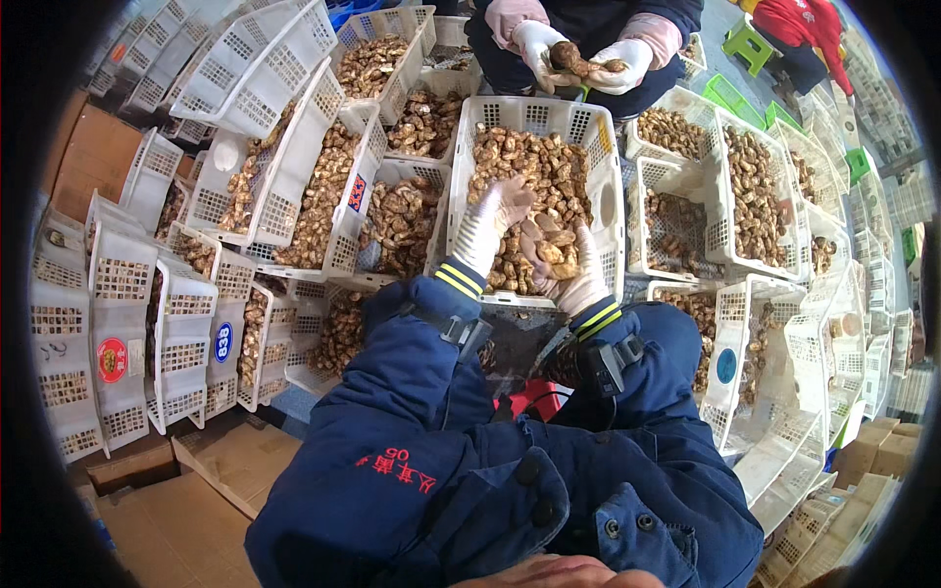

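Note:
Brown mushrooms (529, 157) fill the white plastic crate (610, 186) straight ahead of me. My left hand (508, 203), in a stained pale glove with a ribbed cuff, lies over the heap at the crate's left side. Its fingers are stretched out, with no mushroom visible in them. At the near right of the crate, my right hand (570, 282) curls around a few larger mushrooms (557, 253). Part of its palm and fingers is hidden behind them.
Across the crate, another person's white-gloved hands (586, 67) hold a long mushroom. Mushroom crates crowd both sides, including a tall stack (260, 69) at far left and a partly filled crate (676, 227) at right. Cardboard (167, 519) lies at lower left; a green stool (748, 44) stands far right.

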`<action>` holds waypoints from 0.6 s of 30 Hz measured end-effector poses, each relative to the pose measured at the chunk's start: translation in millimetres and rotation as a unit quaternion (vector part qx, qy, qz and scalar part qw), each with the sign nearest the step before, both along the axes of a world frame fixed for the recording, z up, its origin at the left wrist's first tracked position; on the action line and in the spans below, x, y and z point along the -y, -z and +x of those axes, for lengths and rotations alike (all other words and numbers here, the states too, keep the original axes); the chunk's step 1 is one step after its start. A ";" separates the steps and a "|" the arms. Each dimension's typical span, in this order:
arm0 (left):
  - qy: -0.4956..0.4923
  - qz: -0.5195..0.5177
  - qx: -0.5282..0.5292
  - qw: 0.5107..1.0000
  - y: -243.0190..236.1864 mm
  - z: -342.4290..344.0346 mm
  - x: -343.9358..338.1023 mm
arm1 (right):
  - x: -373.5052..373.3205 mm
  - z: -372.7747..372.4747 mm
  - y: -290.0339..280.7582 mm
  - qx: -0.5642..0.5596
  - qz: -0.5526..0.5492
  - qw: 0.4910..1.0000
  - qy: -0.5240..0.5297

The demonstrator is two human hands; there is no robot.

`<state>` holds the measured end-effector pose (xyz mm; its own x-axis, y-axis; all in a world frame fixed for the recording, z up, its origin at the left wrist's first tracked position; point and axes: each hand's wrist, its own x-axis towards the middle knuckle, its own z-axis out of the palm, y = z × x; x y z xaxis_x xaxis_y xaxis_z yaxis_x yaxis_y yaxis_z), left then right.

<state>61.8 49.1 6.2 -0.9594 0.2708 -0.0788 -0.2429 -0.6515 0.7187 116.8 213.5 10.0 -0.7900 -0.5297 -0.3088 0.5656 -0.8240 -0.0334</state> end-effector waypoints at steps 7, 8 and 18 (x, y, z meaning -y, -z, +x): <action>0.066 -0.079 -0.008 0.995 5.6 3.1 3.8 | -0.3 3.0 -5.2 0.003 0.000 1.000 -0.010; 0.066 -0.079 -0.007 0.995 6.8 4.7 3.9 | 1.8 4.2 -7.6 0.004 0.000 1.000 -0.010; -0.071 -0.017 0.214 0.974 31.3 67.4 -23.9 | 11.0 0.8 -19.5 0.003 0.020 0.988 0.155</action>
